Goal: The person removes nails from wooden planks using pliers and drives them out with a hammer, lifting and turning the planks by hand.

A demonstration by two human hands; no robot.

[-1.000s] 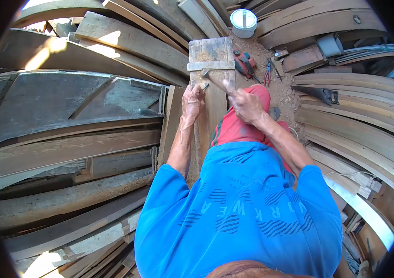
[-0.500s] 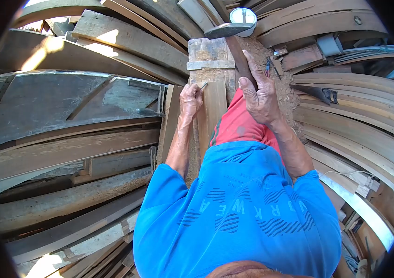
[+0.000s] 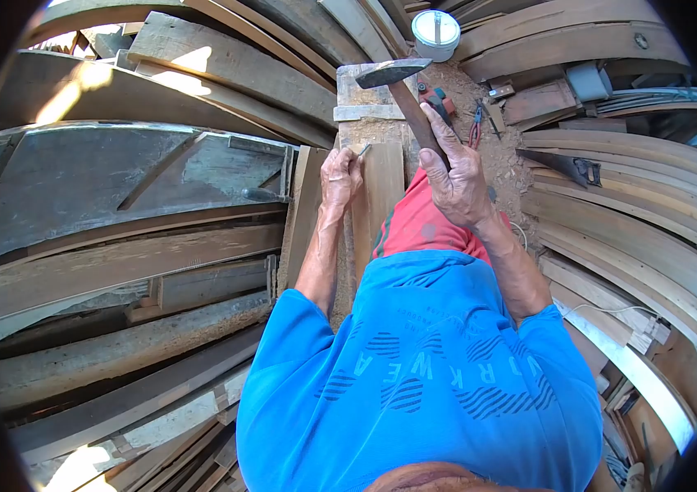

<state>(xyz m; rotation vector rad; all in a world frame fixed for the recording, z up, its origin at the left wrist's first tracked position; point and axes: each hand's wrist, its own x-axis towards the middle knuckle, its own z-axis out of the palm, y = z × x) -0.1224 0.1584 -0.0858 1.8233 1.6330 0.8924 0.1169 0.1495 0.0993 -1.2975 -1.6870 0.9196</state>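
Note:
My right hand is closed round the wooden handle of a hammer, its dark metal head raised over the far end of the bench. My left hand is closed in a pinch at a light wooden board. A short, narrow metal tool pokes out from its fingers; the rest of that tool is hidden in the hand. Beyond the board a small wooden strip lies crosswise on the worn bench, amid wood shavings.
Red-handled pliers and a red and dark tool lie right of the bench. A white bucket stands at the back. A handsaw rests on stacked planks at right. More boards fill the left.
The hammer head has come down and slightly left, nearer me, uncovering the red and dark tool behind it. My left hand stays almost in place.

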